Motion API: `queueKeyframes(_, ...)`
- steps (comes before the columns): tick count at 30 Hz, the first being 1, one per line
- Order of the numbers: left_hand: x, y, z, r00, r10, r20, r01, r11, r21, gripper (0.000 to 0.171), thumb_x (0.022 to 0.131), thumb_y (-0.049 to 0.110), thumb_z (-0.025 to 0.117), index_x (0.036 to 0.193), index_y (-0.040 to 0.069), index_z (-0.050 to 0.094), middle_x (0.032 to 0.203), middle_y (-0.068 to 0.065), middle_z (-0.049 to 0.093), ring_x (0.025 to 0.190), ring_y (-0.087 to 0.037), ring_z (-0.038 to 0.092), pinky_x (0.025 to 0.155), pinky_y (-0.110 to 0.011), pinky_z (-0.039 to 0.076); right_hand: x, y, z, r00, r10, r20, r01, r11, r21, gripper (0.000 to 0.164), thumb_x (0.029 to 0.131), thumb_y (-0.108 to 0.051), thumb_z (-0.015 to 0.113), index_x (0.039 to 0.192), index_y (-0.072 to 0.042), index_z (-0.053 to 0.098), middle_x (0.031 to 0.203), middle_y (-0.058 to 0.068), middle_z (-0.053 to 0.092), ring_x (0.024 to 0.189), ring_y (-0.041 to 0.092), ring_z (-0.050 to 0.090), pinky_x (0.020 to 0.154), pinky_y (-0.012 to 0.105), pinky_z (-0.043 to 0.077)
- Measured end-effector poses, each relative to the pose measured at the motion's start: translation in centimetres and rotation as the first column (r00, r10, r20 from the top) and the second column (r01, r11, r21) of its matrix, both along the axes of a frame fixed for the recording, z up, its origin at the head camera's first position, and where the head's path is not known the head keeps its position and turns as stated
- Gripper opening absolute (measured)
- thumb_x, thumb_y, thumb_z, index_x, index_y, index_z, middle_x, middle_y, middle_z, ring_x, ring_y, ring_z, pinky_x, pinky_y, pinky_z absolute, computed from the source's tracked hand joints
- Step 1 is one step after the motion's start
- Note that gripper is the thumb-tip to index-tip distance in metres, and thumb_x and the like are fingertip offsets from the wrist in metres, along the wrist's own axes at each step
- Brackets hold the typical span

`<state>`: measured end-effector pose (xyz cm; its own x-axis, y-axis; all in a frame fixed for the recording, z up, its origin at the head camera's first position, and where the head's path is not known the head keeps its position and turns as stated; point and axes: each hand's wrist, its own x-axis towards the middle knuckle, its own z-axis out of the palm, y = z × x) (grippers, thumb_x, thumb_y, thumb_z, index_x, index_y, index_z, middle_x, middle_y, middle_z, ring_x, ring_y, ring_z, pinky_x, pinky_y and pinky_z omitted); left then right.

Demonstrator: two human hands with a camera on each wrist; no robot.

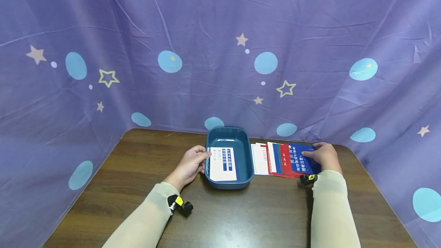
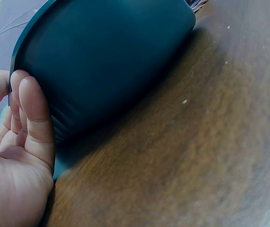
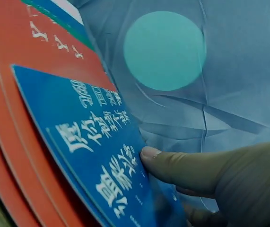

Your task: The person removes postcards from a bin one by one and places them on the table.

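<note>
A dark teal plastic tray (image 1: 229, 185) stands on the table, and inside it is a white card (image 1: 220, 163) with blue printed blocks of text. At its left side my left hand (image 1: 188, 163) pinches the rim, thumb over the edge; the left wrist view has the fingers against the outer wall (image 2: 101, 56). To the right, a fanned row of cards overlaps, white, red, green and blue. Its rightmost is a blue card (image 1: 296, 158) with white writing. My right hand (image 1: 326, 157) pinches that card's right edge, thumb on top (image 3: 172, 163); its other fingers are mostly hidden.
Everything stands on a brown wood-grain table (image 1: 268, 213). A purple curtain (image 1: 206, 30) with stars and blue dots hangs right behind the table's back edge and along both sides. White cards (image 1: 260, 160) at the row's left end lie close beside the tray.
</note>
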<state>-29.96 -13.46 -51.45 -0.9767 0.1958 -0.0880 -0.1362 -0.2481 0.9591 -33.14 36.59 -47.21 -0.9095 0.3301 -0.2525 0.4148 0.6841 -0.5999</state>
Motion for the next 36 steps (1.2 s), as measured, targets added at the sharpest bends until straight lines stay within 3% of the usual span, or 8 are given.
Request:
queueKeyframes(8,0.1,-0.1,0.0,1.000,0.002,-0.009,-0.002,1.000,-0.011,0.015,0.099,0.006,0.069,0.101,0.006,0.055,0.067,0.001,0.064,0.047,-0.008,0.053,0.040,-0.021,0.049,-0.1,-0.9,0.6,0.999,0.035,0.027,-0.037,0.996,0.081,0.078,0.091,-0.041,0.084,0.146,0.007,0.055,0.147,0.041,0.052,0.122,0.054,0.056,0.109,0.071,0.050)
queueKeyframes(16,0.2,-0.2,0.0,1.000,0.007,0.000,-0.007,1.000,-0.004,0.014,0.099,0.006,0.069,0.101,0.006,0.055,0.069,-0.002,0.064,0.048,-0.009,0.053,0.040,-0.021,0.049,-0.4,-2.0,2.3,0.981,0.108,-0.164,-0.103,0.994,0.036,0.070,0.092,-0.039,0.082,0.140,0.007,0.060,0.141,0.039,0.059,0.121,0.051,0.060,0.109,0.067,0.050)
queueKeyframes(20,0.3,-0.3,0.0,1.000,0.013,0.003,-0.013,1.000,0.001,0.014,0.099,0.005,0.070,0.100,0.005,0.056,0.069,-0.003,0.063,0.049,-0.009,0.053,0.040,-0.021,0.049,-0.3,-4.3,4.3,0.955,0.182,-0.232,-0.178,0.983,0.039,0.064,0.097,-0.039,0.078,0.138,0.007,0.061,0.137,0.039,0.063,0.121,0.052,0.063,0.105,0.067,0.053)
queueKeyframes(26,0.2,-0.2,0.1,1.000,0.005,0.008,-0.005,1.000,-0.007,0.015,0.099,0.006,0.071,0.101,0.005,0.056,0.072,-0.005,0.067,0.049,-0.010,0.053,0.041,-0.022,0.050,-0.1,-9.6,6.7,0.893,0.329,-0.308,-0.333,0.942,0.043,0.056,0.099,-0.043,0.074,0.134,0.001,0.067,0.127,0.031,0.069,0.108,0.043,0.068,0.091,0.058,0.059)
queueKeyframes(30,0.2,-0.1,0.2,1.000,-0.001,0.006,0.001,1.000,-0.001,0.015,0.099,0.007,0.070,0.103,0.004,0.056,0.075,-0.007,0.068,0.049,-0.010,0.054,0.041,-0.022,0.050,0.2,-13.5,7.5,0.855,0.401,-0.328,-0.416,0.909,0.027,0.050,0.098,-0.044,0.076,0.129,-0.005,0.071,0.117,0.023,0.073,0.097,0.035,0.071,0.082,0.049,0.061)
queueKeyframes(36,0.1,-0.1,0.1,1.000,-0.003,0.001,0.003,1.000,0.002,0.015,0.099,0.006,0.070,0.102,0.004,0.056,0.072,-0.004,0.065,0.049,-0.010,0.053,0.041,-0.022,0.049,1.0,-18.0,7.6,0.817,0.472,-0.330,-0.517,0.854,-0.059,0.045,0.098,-0.038,0.078,0.128,-0.006,0.071,0.104,0.017,0.076,0.087,0.030,0.072,0.073,0.041,0.062)
